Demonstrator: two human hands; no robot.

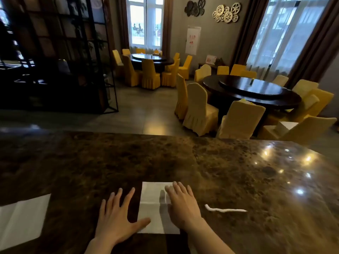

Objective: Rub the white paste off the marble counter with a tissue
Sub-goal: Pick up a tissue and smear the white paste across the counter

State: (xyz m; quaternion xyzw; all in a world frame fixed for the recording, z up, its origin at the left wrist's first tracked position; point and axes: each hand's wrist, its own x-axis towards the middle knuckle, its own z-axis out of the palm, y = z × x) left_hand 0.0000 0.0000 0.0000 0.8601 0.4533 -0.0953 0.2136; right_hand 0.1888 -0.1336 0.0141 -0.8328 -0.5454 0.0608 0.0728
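A flat white tissue [153,202] lies on the dark brown marble counter [165,158] near its front edge. My right hand [181,206] rests palm down on the tissue's right side, fingers spread. My left hand [117,219] lies flat on the counter just left of the tissue, its thumb touching the tissue's lower left corner. A thin wavy line of white paste [224,209] sits on the marble to the right of my right hand, apart from it.
A second white tissue [22,220] lies at the counter's left front edge. Beyond the counter are round dark tables [253,90] with yellow-covered chairs [200,109], and a black metal shelf [60,57] stands at the left.
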